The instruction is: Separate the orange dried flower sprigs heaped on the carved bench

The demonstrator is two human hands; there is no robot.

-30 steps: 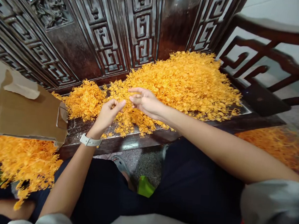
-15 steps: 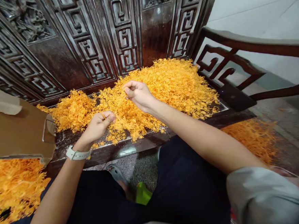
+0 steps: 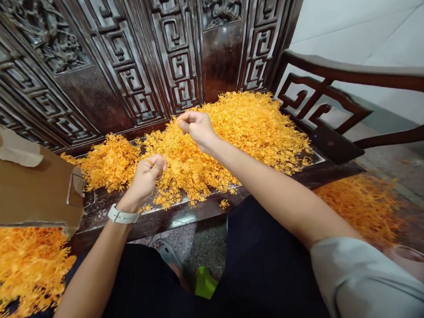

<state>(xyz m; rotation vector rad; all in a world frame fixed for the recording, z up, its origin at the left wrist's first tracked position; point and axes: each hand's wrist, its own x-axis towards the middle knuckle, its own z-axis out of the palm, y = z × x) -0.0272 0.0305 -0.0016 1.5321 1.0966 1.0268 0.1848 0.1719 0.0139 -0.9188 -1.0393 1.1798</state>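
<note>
A big heap of orange plastic sprigs [image 3: 250, 128] covers the seat of a dark carved wooden bench [image 3: 179, 215]. My left hand [image 3: 146, 176], with a pale watch on the wrist, is closed in a fist on an orange sprig just above the near edge of the heap. My right hand [image 3: 196, 125] is raised over the heap's middle, its fingers pinched on the other end of the same thin orange piece. The strand runs between the two hands, hard to separate from the heap behind it.
An open cardboard box [image 3: 24, 189] lies at the left, with more orange sprigs [image 3: 12, 266] spilled below it. Another orange pile [image 3: 361, 203] lies on the floor at the right. The bench's carved back [image 3: 132, 51] and armrest [image 3: 347, 96] enclose the seat. A green sandal [image 3: 205, 282] shows between my knees.
Both hands went from loosely touching to closed on a sprig and drew apart, the right rising toward the back, the left staying low near the seat's edge. The camera shifted slightly.
</note>
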